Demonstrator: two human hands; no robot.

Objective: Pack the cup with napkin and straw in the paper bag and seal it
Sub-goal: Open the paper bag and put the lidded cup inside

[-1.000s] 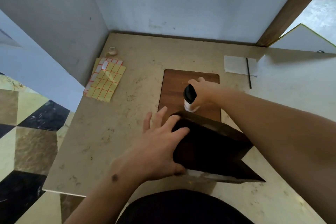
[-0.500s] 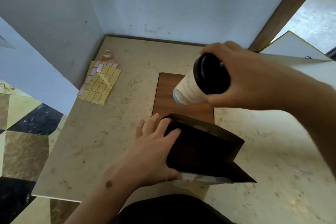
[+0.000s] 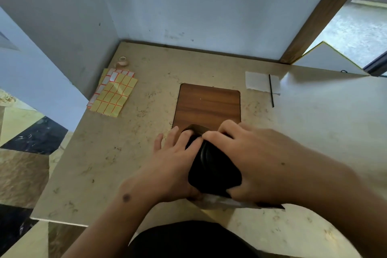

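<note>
The cup [image 3: 206, 156] sits inside the mouth of the dark paper bag [image 3: 213, 176], only its round black lid showing between the two hands. The bag lies on the counter [image 3: 129, 153] near the front edge, its open mouth over the near end of a brown wooden board [image 3: 208, 104] set in the counter top.

The left hand [image 3: 178, 165] grasps the bag's left side, fingers curled over the rim of the opening, thumb low near the bag's base. The right hand [image 3: 257, 163] covers the right side of the bag with fingers bent over the rim and the lid; whether it grips the cup or only the bag cannot be told.

Further back on the right, well apart from the bag, a white napkin [image 3: 258, 80] lies flat with a thin black straw [image 3: 271, 90] across its right edge. At the back left, near the wall corner, yellow and white sticker sheets [image 3: 114, 94] lie fanned, a small roll of tape [image 3: 123, 62] just behind them. Bare counter stretches between the board and the stickers, and to the right of the hands.
</note>
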